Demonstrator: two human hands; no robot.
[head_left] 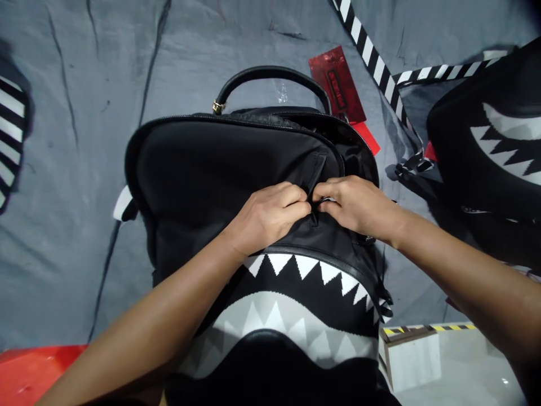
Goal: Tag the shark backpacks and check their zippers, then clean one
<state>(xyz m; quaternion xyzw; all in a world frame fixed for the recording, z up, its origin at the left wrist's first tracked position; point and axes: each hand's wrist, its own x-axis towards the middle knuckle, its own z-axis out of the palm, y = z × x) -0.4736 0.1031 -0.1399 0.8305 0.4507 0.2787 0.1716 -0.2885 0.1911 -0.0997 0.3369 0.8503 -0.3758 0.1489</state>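
A black backpack (203,175) with white and grey shark teeth lies in the middle, its carry handle toward the top and its top zipper partly open at the right. Both hands are at a narrow slit pocket (318,169) on its upper front. My left hand (276,213) pinches the pocket's left edge with closed fingers. From the right, my right hand (349,202) pinches the opposite edge, thumb and forefinger close together. The fingertips of the two hands nearly meet. A dark red tag (338,84) hangs near the handle.
Grey cloth (76,225) lies beneath. A second black backpack (477,169) with teeth is at the right, near black-and-white striped straps (372,53). Another striped item (10,135) is at the left edge. Something red (34,369) lies at bottom left, a box (414,361) at bottom right.
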